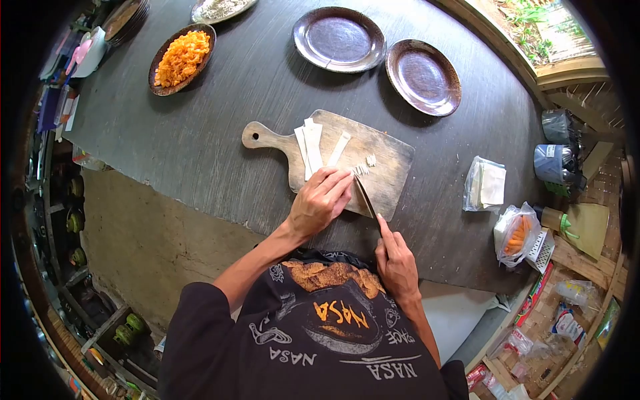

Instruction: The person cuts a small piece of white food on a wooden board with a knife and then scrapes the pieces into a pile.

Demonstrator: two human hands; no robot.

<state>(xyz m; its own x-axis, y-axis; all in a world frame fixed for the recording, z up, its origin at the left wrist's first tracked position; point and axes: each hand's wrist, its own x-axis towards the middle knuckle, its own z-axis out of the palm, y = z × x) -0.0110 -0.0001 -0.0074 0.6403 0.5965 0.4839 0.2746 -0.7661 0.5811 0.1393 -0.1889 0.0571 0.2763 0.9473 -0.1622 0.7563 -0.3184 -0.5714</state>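
Observation:
A wooden cutting board [393,160] with a round handle lies on the dark table. My right hand [397,260] is closed round the handle of a knife [365,198], whose blade stands on the board. Beside the blade, my left hand [322,200] has its fingers bent together, pressing on a pale strip that they mostly cover. Small cut pieces [361,170] lie by the blade and a few more just beyond. Several flat, pale strips [309,143] rest on the board's left part, and one separate strip [339,148] lies right of them.
Two brown plates [340,40] [423,77] stand beyond the board. A bowl of chopped orange food [181,60] is at the upper left. Wrapped pale sheets [492,185] and a bag of carrots [517,233] lie at the right of the table [200,147].

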